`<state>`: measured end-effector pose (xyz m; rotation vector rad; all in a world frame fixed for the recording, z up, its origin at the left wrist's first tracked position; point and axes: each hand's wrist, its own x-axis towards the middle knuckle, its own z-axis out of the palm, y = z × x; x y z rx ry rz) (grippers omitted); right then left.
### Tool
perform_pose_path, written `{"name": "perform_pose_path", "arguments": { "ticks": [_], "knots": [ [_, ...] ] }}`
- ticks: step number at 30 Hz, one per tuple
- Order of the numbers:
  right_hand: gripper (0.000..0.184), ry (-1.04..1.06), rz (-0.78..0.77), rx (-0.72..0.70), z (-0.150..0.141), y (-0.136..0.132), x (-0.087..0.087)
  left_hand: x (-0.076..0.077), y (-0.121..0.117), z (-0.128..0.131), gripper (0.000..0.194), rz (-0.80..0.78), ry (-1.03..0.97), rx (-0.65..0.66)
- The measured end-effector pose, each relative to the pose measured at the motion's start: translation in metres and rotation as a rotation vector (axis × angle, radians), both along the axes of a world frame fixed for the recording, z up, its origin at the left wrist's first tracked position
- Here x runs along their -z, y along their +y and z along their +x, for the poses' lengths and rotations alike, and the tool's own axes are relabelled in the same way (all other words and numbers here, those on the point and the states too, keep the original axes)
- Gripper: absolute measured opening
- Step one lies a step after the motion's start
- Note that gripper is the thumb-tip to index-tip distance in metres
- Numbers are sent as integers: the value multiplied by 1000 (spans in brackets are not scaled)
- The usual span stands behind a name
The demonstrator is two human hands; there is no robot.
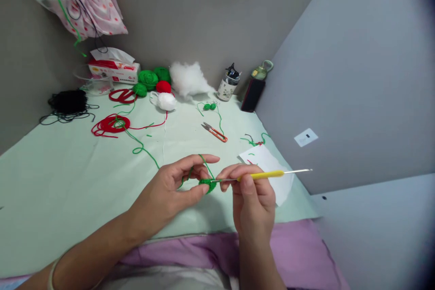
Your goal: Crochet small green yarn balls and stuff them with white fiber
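Between the thumb and fingers of my left hand (180,186) is pinched a small green crochet piece (208,185). Green yarn (146,150) runs from the table to that hand, and a strand passes over its raised index finger. My right hand (251,195) grips a crochet hook (265,175) with a yellow handle and metal tips at both ends. The hook's left tip meets the green piece; its other tip points right. Both hands are above the front part of the table.
Orange thread snips (214,132) lie beyond my hands, near two small green balls (210,106). White paper (268,170) sits at right. Green yarn balls (147,79), white stuffing (190,80), red scissors (121,95), a pen cup (228,86) and a bottle (254,90) line the back. Black yarn (70,102) lies left.
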<state>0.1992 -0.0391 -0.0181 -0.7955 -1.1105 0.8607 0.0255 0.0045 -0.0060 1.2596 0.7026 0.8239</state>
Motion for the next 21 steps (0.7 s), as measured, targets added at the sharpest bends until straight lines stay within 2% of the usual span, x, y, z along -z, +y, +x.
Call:
{"name": "perform_pose_path", "arguments": {
  "ticks": [6, 9, 14, 17, 19, 21],
  "knots": [
    [21, -152, 74, 32, 0, -4, 3, -10, -2, 2, 33, 120, 154, -106],
    [22, -261, 130, 86, 0, -7, 0, -11, -4, 3, 29, 212, 208, -145],
    [23, -635, 241, 147, 3, -13, -9, -1, -7, 4, 36, 448, 256, -221],
    [22, -914, 361, 218, 2, -15, -9, 2, -8, 5, 40, 554, 293, -247],
    [23, -1042, 456, 323, 0, -15, -6, 1, -8, 7, 41, 531, 277, -289],
    [27, -1080, 515, 400, -2, -15, -1, -1, -9, 8, 42, 413, 239, -322]
  ]
}}
